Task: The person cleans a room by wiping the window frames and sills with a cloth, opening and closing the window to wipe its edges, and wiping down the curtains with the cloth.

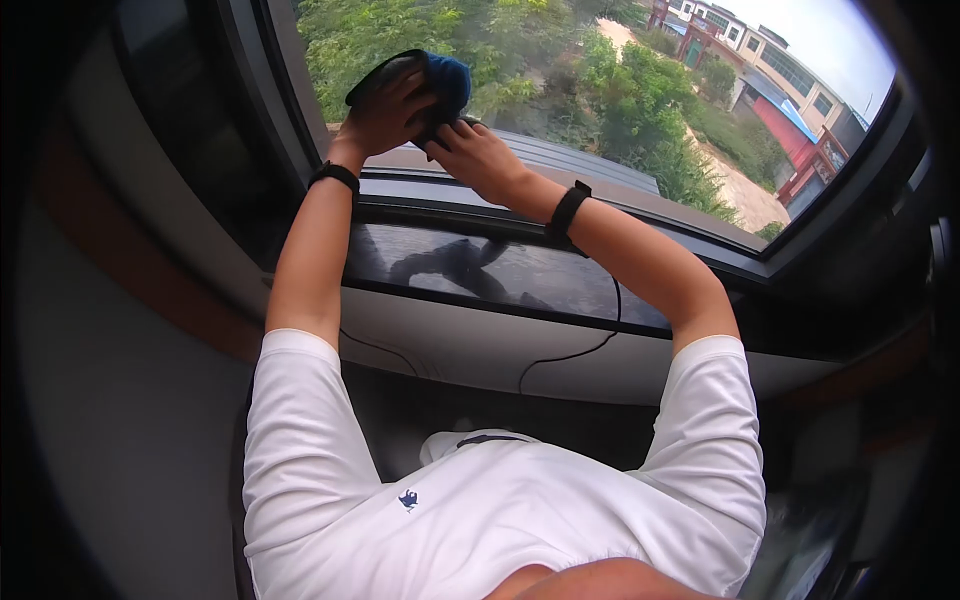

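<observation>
In front of the window glass (520,75), at its lower left, is a soft blue-and-black cloth item (450,84); its exact kind is unclear. My left hand (388,112) lies across its dark side with the fingers curved over it. Lower and to the right, my right hand (478,158) grips the bottom edge with bent fingers. Part of the item is hidden behind both hands. Whether it touches the glass I cannot tell. Each wrist wears a black band.
Below the window runs a shiny dark sill (450,265), reflecting my arms. A thin black cable (618,300) hangs over its front edge onto the white wall panel (470,345). Dark window frame (275,90) borders the glass. Trees and buildings stand outside.
</observation>
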Demonstrator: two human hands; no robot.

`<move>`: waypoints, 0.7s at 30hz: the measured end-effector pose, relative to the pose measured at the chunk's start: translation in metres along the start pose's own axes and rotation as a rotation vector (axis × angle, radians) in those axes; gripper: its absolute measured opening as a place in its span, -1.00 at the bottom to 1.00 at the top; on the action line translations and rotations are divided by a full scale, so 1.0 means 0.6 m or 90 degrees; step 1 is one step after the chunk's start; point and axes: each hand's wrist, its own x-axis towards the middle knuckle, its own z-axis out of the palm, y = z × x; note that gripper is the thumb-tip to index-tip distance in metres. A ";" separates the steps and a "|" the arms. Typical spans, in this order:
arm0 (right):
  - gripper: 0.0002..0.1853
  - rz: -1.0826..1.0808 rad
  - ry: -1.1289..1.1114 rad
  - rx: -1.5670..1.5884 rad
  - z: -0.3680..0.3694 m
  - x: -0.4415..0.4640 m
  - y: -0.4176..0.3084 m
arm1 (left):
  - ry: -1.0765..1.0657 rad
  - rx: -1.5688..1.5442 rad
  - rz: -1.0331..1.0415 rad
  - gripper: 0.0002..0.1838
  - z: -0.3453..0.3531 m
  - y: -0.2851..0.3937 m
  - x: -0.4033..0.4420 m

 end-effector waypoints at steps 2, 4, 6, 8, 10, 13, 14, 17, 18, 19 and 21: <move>-0.80 -0.049 -0.033 -0.021 0.040 0.022 -0.042 | -0.017 -0.006 -0.014 -0.48 -0.035 0.010 -0.033; -0.84 -0.050 -0.038 -0.005 0.053 0.030 -0.064 | -0.135 0.030 -0.167 -0.41 -0.055 0.027 -0.063; -0.83 -0.093 -0.077 -0.055 0.048 0.034 -0.067 | -0.205 0.028 -0.318 -0.36 -0.040 0.015 -0.111; -0.83 -0.113 -0.098 -0.079 0.041 0.027 -0.063 | -0.292 -0.065 -0.422 -0.34 -0.025 0.001 -0.155; -0.82 -0.044 -0.067 -0.069 0.077 0.042 -0.072 | -0.376 -0.158 -0.525 -0.33 -0.006 -0.025 -0.191; -0.79 -0.004 -0.114 -0.078 0.018 0.034 -0.042 | -0.398 -0.163 -0.538 -0.33 0.007 -0.021 -0.178; -0.74 -0.034 -0.194 -0.090 -0.012 0.015 -0.025 | -0.366 -0.191 -0.527 -0.35 0.005 0.000 -0.165; -0.69 -0.009 -0.117 -0.114 -0.019 -0.061 0.014 | -0.224 -0.245 -0.431 -0.44 0.031 0.058 -0.104; -0.68 -0.001 -0.056 -0.111 -0.013 -0.075 0.028 | -0.109 -0.262 -0.360 -0.49 0.035 0.077 -0.085; -0.67 0.015 -0.006 -0.115 -0.024 -0.096 0.041 | -0.119 -0.204 -0.420 -0.53 0.025 0.116 -0.039; -0.66 0.016 0.046 -0.105 -0.063 -0.152 0.058 | -0.076 -0.202 -0.456 -0.62 0.087 0.128 0.050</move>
